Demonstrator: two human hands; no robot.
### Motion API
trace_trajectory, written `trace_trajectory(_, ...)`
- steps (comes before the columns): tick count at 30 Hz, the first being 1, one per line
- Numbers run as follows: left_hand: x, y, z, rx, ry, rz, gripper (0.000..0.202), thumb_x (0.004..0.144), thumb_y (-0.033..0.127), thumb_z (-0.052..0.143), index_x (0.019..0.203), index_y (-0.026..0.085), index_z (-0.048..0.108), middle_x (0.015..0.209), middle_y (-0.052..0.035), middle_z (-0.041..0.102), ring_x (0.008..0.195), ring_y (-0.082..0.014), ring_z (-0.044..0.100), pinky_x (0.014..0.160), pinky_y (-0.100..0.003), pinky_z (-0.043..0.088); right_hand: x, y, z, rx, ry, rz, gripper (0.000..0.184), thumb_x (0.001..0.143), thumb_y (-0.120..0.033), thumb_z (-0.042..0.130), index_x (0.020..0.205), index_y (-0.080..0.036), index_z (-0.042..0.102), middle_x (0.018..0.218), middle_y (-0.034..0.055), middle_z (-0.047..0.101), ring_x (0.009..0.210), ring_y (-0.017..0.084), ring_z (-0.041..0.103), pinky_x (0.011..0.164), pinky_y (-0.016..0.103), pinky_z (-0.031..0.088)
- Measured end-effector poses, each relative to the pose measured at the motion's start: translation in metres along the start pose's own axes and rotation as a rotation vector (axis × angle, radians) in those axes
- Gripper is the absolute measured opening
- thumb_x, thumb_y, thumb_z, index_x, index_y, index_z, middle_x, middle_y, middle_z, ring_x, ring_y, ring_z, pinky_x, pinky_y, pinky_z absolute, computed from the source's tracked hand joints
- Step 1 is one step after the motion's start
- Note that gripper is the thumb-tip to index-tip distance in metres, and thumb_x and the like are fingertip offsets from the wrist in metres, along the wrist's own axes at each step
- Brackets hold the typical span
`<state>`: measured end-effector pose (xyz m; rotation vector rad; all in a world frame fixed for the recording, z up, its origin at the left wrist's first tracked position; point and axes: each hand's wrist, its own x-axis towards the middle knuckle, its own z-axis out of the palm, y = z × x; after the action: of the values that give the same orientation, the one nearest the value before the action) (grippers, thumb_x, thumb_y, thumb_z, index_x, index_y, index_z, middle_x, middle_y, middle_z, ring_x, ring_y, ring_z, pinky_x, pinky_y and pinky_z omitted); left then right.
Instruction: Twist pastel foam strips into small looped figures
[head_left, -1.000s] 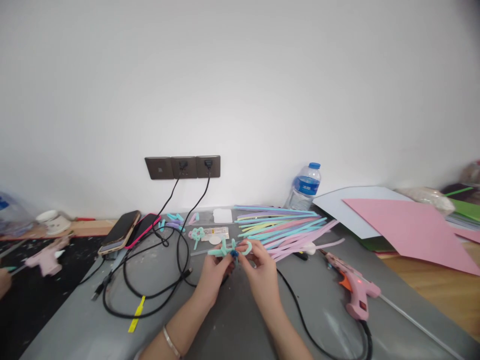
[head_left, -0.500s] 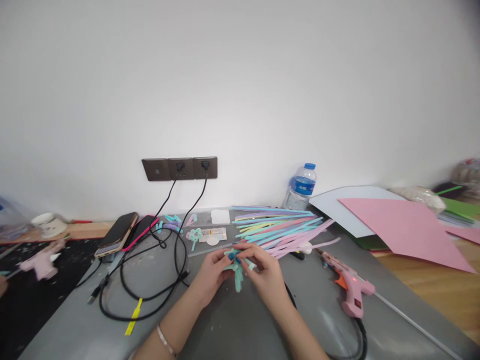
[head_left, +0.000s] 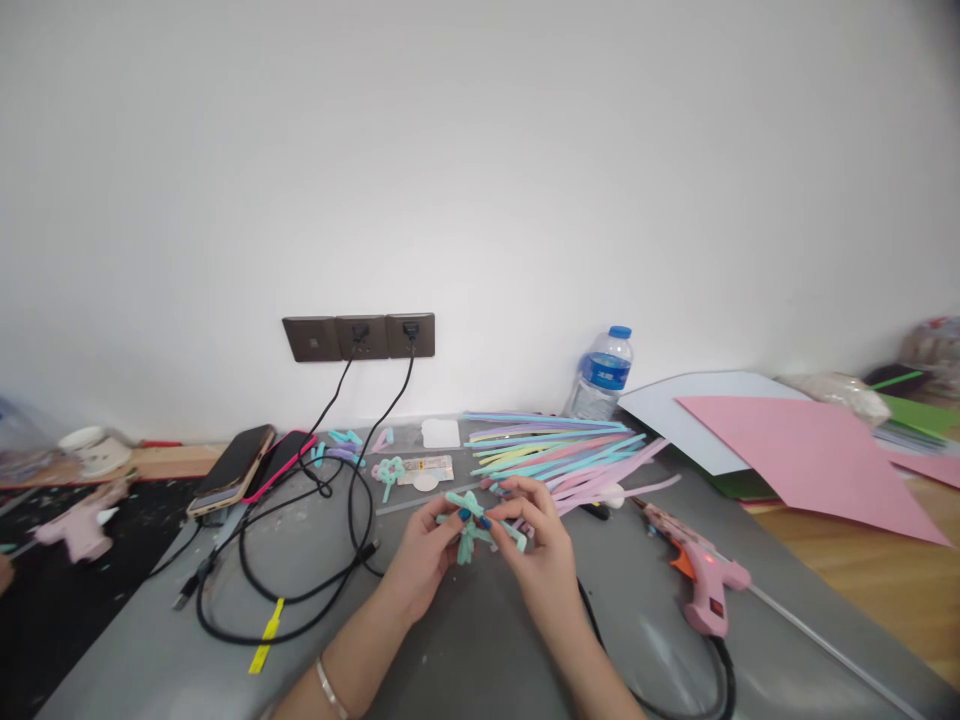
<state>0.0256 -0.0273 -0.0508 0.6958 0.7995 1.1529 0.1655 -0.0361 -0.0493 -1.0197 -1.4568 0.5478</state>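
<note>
Between both hands is a mint-green pipe cleaner figure [head_left: 466,545], bent into several loops and arms, held just above the grey table. My left hand [head_left: 422,555] pinches its left side between thumb and fingers. With thumb and fingertips, my right hand [head_left: 544,535] grips the right side, where a bent end sticks out past the thumb. Fingers hide part of the figure's middle. Just beyond the hands lies a spread bundle of pastel pipe cleaners [head_left: 555,445]. A small mint-green looped pipe cleaner shape [head_left: 389,474] rests to the left of it.
A pink glue gun [head_left: 705,580] with a lit red light lies at right, its cord trailing toward me. Black cables [head_left: 247,560] coil at left near two phones [head_left: 236,465]. A water bottle [head_left: 604,375] stands by the wall, beside pink paper [head_left: 802,455].
The pipe cleaner figure has turned and lifted slightly in my hands, so its hanging part now points lower left. My right hand has shifted a little to the right, with fingers more raised.
</note>
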Motion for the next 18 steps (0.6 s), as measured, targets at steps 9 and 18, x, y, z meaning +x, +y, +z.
trace_trajectory(9,0.001,-0.003,-0.001,-0.079,0.009,0.024,0.023,0.063,0.032,0.082,0.072,0.016,0.067,0.064,0.0012,0.061,0.055,-0.0089,0.054,0.054,-0.020,0.044,-0.007,0.003,0.005,-0.045,-0.030,0.046,0.012,0.081,-0.026,0.060,0.070,-0.022,0.062,0.065,0.0011,0.059,0.066,0.019,0.053,0.063,0.030,0.040)
trace_trajectory(18,-0.003,0.006,-0.007,0.066,-0.134,-0.149,0.038,0.060,0.035,0.084,0.091,0.018,0.070,0.077,-0.0044,0.065,0.059,-0.0140,0.059,0.054,-0.025,0.046,0.024,0.015,-0.023,0.314,-0.336,0.332,0.017,0.074,-0.037,0.069,0.073,-0.019,0.069,0.063,0.0007,0.063,0.056,0.015,0.056,0.052,0.025,0.045)
